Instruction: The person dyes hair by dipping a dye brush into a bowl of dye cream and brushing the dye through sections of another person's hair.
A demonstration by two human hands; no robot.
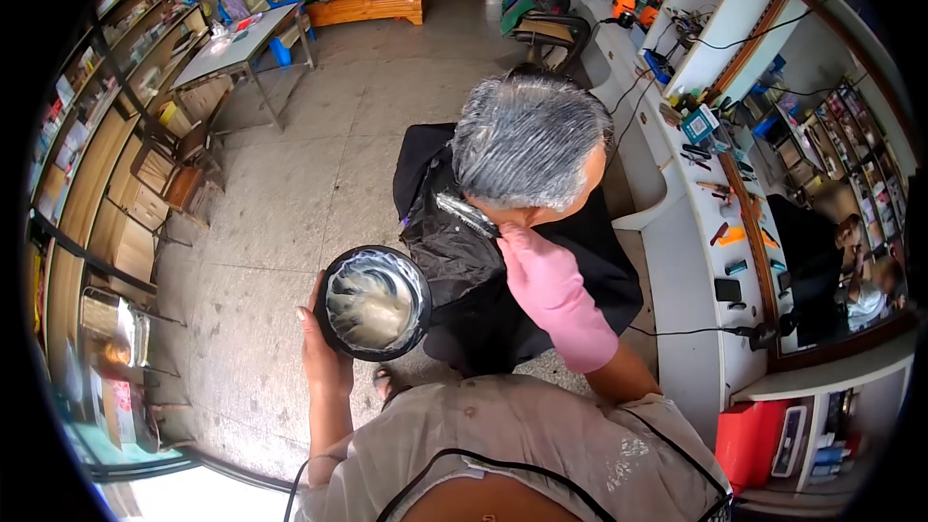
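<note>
My left hand (327, 353) is wrapped round a black bowl (326, 324) from its left side. Whitish hair dye cream (372, 304) coats the inside of the bowl. In a pink glove, my right hand (537, 271) grips a dye brush (469, 216) by its end. Cream shows on the brush, which lies close to the side of a seated person's head. That person's grey hair (527, 135) looks wet and combed in streaks. A black cape (590, 275) covers the person's body, with a thin black plastic sheet (449, 251) over the shoulder.
On the right runs a white counter (677, 203) with combs, clippers and cords under a framed mirror (822, 184). Shelves (106, 155) and wooden chairs (184, 184) line the left. Behind stand a table (232, 43), a wooden bench (377, 5) and a salon chair (551, 29).
</note>
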